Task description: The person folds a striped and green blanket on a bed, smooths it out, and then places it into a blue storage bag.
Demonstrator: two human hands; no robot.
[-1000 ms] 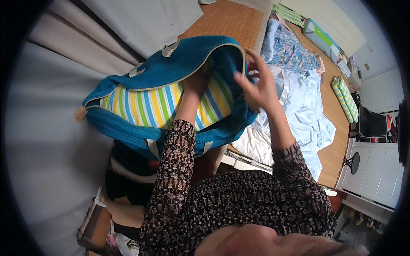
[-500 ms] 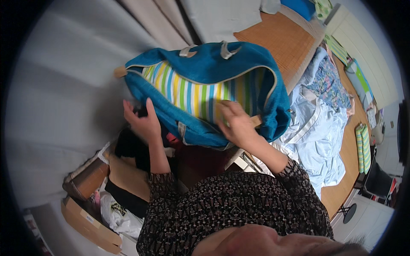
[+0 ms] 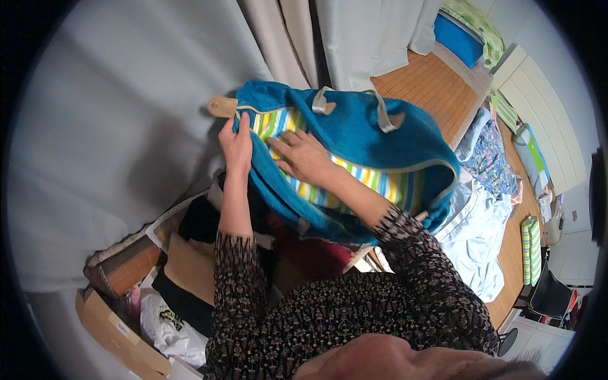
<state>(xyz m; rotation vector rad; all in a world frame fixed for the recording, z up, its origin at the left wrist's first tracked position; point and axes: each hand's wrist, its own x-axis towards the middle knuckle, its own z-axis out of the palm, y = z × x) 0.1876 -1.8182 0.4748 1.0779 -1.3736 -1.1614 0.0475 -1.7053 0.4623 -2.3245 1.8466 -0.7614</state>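
A blue fabric bag (image 3: 405,142) with an unzipped top lies across the middle of the view. Through its long opening shows striped cloth (image 3: 380,180) in green, yellow, blue and white; I cannot tell whether it is lining or something packed inside. My left hand (image 3: 237,147) grips the edge of the bag's left end, thumb up, just below a tan tab (image 3: 222,106). Fingers spread, my right hand (image 3: 305,159) reaches over the near edge and rests on the striped cloth. Two pale handles (image 3: 384,114) stand up on the bag's far side.
Grey curtains (image 3: 145,82) hang at the left and back. Light blue clothes (image 3: 475,240) lie on a wooden surface (image 3: 516,250) to the right. A striped roll (image 3: 531,250) is beyond them. Cardboard (image 3: 114,329), a white plastic bag (image 3: 168,329) and dark cloth sit lower left.
My left hand has moved up from beside the bag and taken hold of its left end. My right hand has slid left along the striped cloth. The bag appears further right and lower.
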